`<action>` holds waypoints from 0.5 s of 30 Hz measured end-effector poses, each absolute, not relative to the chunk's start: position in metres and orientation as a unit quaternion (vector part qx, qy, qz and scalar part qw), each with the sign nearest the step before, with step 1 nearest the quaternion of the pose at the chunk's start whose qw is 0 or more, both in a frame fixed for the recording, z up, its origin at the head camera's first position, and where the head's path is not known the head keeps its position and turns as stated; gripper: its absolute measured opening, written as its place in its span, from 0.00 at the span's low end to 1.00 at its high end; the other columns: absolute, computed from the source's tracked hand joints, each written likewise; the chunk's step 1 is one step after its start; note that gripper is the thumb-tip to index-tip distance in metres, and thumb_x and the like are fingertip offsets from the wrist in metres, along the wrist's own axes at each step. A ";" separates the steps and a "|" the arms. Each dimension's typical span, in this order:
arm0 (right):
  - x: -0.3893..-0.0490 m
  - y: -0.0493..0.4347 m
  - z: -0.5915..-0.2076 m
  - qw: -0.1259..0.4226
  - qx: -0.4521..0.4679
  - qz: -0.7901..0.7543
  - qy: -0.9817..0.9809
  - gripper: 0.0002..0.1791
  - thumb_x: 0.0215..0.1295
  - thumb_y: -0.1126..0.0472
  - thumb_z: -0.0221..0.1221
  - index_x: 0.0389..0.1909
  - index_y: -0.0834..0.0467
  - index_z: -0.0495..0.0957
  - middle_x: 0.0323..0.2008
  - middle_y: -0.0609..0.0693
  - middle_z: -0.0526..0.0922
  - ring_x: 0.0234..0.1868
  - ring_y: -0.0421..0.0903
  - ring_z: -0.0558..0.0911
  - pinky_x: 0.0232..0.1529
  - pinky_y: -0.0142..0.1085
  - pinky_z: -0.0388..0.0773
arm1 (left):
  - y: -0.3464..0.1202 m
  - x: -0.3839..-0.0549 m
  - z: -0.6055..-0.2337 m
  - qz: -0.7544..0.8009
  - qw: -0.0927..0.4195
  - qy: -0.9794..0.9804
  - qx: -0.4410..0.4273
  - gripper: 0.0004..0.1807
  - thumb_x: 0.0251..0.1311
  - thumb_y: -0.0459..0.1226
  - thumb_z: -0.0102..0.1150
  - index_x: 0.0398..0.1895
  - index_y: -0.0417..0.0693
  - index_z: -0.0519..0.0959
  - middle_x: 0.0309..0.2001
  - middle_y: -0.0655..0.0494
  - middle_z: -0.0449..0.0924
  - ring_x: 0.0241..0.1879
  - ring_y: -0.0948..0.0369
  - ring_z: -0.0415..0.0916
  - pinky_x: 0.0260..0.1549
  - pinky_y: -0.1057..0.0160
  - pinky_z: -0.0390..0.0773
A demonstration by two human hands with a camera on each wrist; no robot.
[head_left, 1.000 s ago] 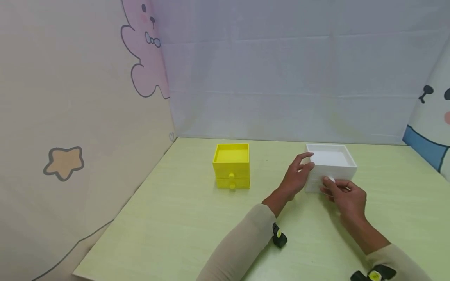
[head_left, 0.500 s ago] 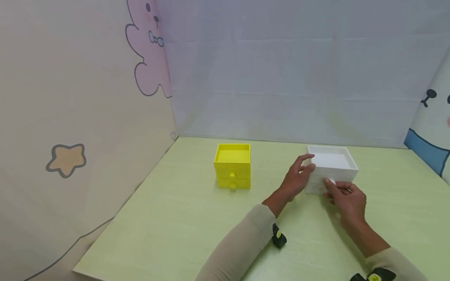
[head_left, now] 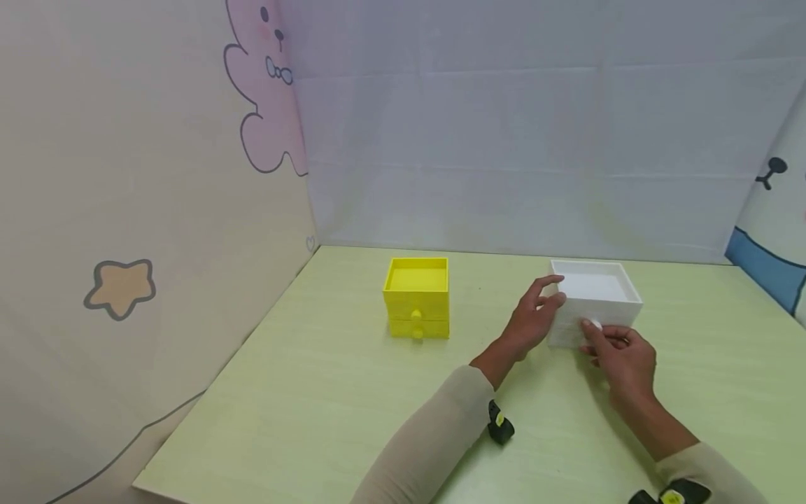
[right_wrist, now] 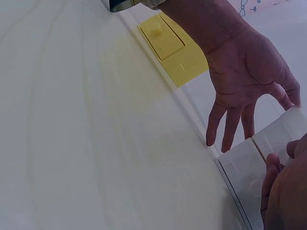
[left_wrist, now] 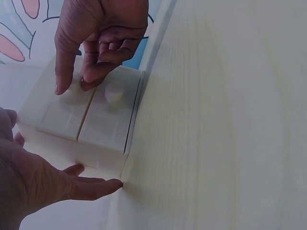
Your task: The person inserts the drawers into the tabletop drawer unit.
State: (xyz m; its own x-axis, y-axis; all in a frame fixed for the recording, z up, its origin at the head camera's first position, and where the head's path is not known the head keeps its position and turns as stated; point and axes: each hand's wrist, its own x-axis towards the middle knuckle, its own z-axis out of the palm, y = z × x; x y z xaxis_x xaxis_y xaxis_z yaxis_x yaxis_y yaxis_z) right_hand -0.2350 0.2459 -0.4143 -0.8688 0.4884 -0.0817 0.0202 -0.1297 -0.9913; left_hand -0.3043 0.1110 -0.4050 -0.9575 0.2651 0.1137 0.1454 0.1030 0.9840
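A small white drawer box (head_left: 617, 311) with a shallow tray top stands at the right of the table, its two drawers pushed in. My right hand (head_left: 623, 357) is at its front, thumb and finger pinching the upper drawer's round knob (head_left: 596, 325). In the left wrist view the lower drawer's knob (left_wrist: 114, 92) stays free below that hand. My left hand (head_left: 529, 318) steadies the left side, thumb near the front corner and a fingertip over the tray rim. Its other fingers (right_wrist: 231, 127) stretch straight down beside the box in the right wrist view.
A yellow box (head_left: 415, 302) with two drawers, both in, stands left of the white one on the pale green table (head_left: 302, 406). Behind the table hangs a pale cloth (head_left: 516, 140). A printed cloth wall (head_left: 157, 196) borders the left side.
The head view has shifted slightly since a second ago. Both hands keep their places on the white drawer box, and its drawers look unchanged.
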 end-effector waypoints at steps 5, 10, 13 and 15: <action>-0.236 0.248 -0.415 0.163 -0.201 0.715 -0.649 0.19 0.59 0.56 0.71 0.38 0.61 0.71 0.18 0.39 0.82 0.17 0.35 0.82 0.19 0.27 0.76 | 0.109 -0.306 -0.402 0.646 0.065 0.747 0.146 0.16 0.70 0.52 0.51 0.59 0.81 0.73 0.52 0.61 0.78 0.45 0.64 0.78 0.34 0.60 0.78; -0.232 0.246 -0.417 0.173 -0.219 0.692 -0.666 0.21 0.59 0.55 0.71 0.40 0.60 0.69 0.19 0.35 0.81 0.18 0.33 0.81 0.19 0.27 0.76 | 0.103 -0.302 -0.401 0.610 0.081 0.771 0.164 0.19 0.72 0.55 0.48 0.64 0.81 0.69 0.50 0.59 0.79 0.43 0.63 0.78 0.37 0.59 0.77; -0.230 0.245 -0.416 0.190 -0.238 0.658 -0.688 0.22 0.59 0.51 0.71 0.40 0.57 0.70 0.21 0.33 0.79 0.19 0.31 0.81 0.20 0.27 0.76 | 0.097 -0.296 -0.402 0.557 0.076 0.809 0.172 0.23 0.73 0.58 0.44 0.69 0.85 0.62 0.59 0.60 0.76 0.54 0.62 0.76 0.44 0.55 0.78; -0.227 0.245 -0.415 0.200 -0.249 0.635 -0.703 0.21 0.60 0.47 0.69 0.40 0.55 0.70 0.23 0.33 0.77 0.21 0.30 0.80 0.20 0.26 0.75 | 0.093 -0.291 -0.402 0.525 0.070 0.829 0.179 0.25 0.73 0.60 0.40 0.72 0.86 0.57 0.67 0.60 0.71 0.61 0.60 0.73 0.51 0.52 0.76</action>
